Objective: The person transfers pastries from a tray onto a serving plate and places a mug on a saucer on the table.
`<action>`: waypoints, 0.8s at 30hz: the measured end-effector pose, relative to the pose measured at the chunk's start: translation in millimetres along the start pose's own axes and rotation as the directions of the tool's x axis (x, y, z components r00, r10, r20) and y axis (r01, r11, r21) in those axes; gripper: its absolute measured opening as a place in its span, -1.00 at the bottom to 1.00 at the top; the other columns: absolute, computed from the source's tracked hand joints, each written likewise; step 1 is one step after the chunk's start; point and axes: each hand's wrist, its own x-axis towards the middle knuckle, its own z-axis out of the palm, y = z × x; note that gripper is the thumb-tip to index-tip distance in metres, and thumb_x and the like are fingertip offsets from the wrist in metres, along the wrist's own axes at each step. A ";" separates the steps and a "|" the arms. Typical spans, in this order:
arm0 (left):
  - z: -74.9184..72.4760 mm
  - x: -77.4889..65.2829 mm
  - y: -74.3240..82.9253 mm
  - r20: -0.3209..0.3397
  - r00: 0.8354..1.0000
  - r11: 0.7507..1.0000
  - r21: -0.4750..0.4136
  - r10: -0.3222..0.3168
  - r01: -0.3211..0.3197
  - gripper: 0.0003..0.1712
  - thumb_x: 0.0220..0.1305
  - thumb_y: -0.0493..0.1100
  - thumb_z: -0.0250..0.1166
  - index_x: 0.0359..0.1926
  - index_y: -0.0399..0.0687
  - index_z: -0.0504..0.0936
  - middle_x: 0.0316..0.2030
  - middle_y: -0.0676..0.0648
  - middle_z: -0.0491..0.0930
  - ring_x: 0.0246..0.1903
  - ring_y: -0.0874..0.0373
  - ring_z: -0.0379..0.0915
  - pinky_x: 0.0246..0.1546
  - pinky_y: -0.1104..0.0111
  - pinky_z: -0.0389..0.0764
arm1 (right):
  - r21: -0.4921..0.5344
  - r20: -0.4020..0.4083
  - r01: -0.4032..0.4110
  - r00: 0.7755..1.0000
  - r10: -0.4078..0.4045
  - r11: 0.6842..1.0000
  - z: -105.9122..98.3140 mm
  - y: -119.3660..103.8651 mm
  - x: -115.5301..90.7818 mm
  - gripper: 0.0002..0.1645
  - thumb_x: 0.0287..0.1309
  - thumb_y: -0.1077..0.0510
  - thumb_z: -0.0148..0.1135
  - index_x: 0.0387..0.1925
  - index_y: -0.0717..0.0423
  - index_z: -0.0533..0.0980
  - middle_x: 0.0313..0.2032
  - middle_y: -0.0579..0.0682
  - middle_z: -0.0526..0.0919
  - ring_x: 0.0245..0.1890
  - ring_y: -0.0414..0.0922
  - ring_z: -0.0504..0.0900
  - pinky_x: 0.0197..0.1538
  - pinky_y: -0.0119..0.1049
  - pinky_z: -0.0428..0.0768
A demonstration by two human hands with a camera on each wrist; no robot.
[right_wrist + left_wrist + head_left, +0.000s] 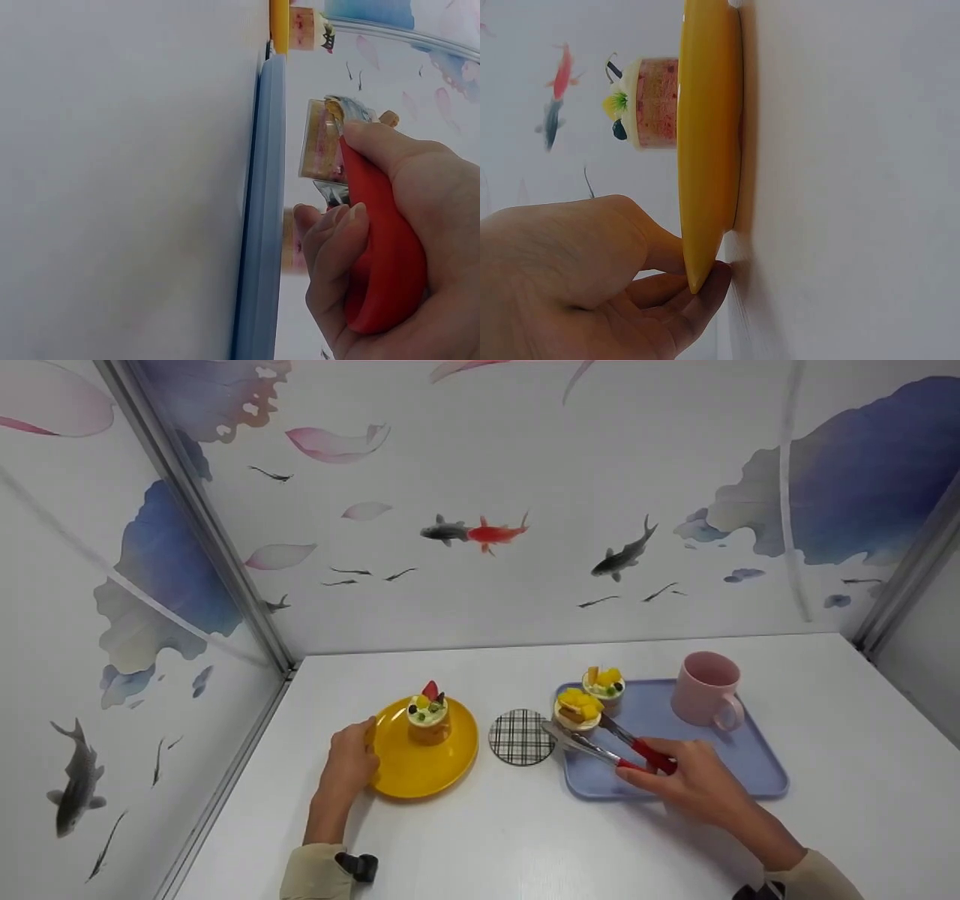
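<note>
My left hand (pixel 351 761) pinches the left rim of a yellow plate (pixel 405 780), thumb above and fingers beneath, as the left wrist view shows. On that plate stands a small dessert cup (pixel 429 727) topped with strawberry and other fruit. My right hand (pixel 694 780) grips tongs (pixel 634 754) with red handles and metal ends. Between the tong ends is a mango-topped dessert cup (pixel 577 711); in the right wrist view this cup (pixel 322 146) hangs slightly tilted, with a gap from the blue tray (pixel 262 187). Another fruit-topped cup (pixel 604 688) stands behind it at the tray's back left.
A pink mug (pixel 706 690) stands at the tray's back right, handle toward the front right. The round plaid coaster (pixel 521 737) lies between plate and tray. White panels (pixel 525 607) painted with fish enclose the table at the back and sides.
</note>
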 end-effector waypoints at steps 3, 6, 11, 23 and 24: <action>-0.2 -2.0 0.6 -0.010 1.000 1.000 -0.001 0.010 -0.011 -0.26 0.40 -0.57 0.21 0.57 -0.35 0.35 0.49 -0.39 0.47 0.52 -0.31 0.38 0.57 -0.13 0.36 | 0.003 -0.001 0.002 1.000 -0.002 1.000 1.1 -1.9 0.0 -0.18 0.13 -0.44 0.54 0.15 0.09 0.76 -0.52 -0.18 0.63 -0.43 -0.15 0.55 -0.51 -0.46 0.45; -0.5 -2.7 0.7 -0.017 1.000 1.000 0.000 0.026 -0.026 -0.27 0.40 -0.57 0.20 0.56 -0.38 0.35 0.47 -0.40 0.48 0.50 -0.31 0.41 0.56 -0.13 0.39 | 0.004 -0.002 0.009 1.000 -0.009 1.000 2.0 -3.1 -0.1 -0.14 0.13 -0.45 0.53 0.20 0.10 0.74 -0.52 -0.18 0.62 -0.44 -0.16 0.54 -0.51 -0.47 0.44; -0.9 -2.5 1.0 -0.019 0.999 0.999 -0.001 0.036 -0.036 -0.29 0.41 -0.57 0.20 0.56 -0.40 0.35 0.45 -0.41 0.50 0.47 -0.28 0.46 0.55 -0.11 0.42 | 0.006 0.002 0.038 0.999 -0.038 0.999 4.6 -4.2 -0.2 -0.12 0.14 -0.44 0.53 0.24 0.11 0.72 -0.50 -0.21 0.63 -0.47 -0.20 0.53 -0.53 -0.48 0.42; 0.1 -1.2 1.4 0.006 1.000 1.000 -0.011 -0.015 0.015 -0.25 0.43 -0.55 0.22 0.59 -0.33 0.32 0.49 -0.38 0.46 0.47 -0.24 0.45 0.56 -0.09 0.40 | 0.027 0.026 0.027 0.999 -0.027 0.999 8.3 -10.1 0.5 -0.12 0.14 -0.44 0.53 0.26 0.08 0.71 -0.48 -0.22 0.67 -0.50 -0.19 0.54 -0.55 -0.48 0.42; 0.1 -1.1 1.7 0.009 1.000 1.000 -0.012 -0.017 0.017 -0.25 0.43 -0.55 0.22 0.60 -0.33 0.31 0.50 -0.38 0.46 0.48 -0.25 0.44 0.56 -0.10 0.40 | 0.026 0.029 0.025 0.999 -0.026 0.999 8.7 -10.7 0.7 -0.12 0.14 -0.45 0.52 0.26 0.08 0.71 -0.48 -0.23 0.67 -0.49 -0.19 0.54 -0.54 -0.48 0.42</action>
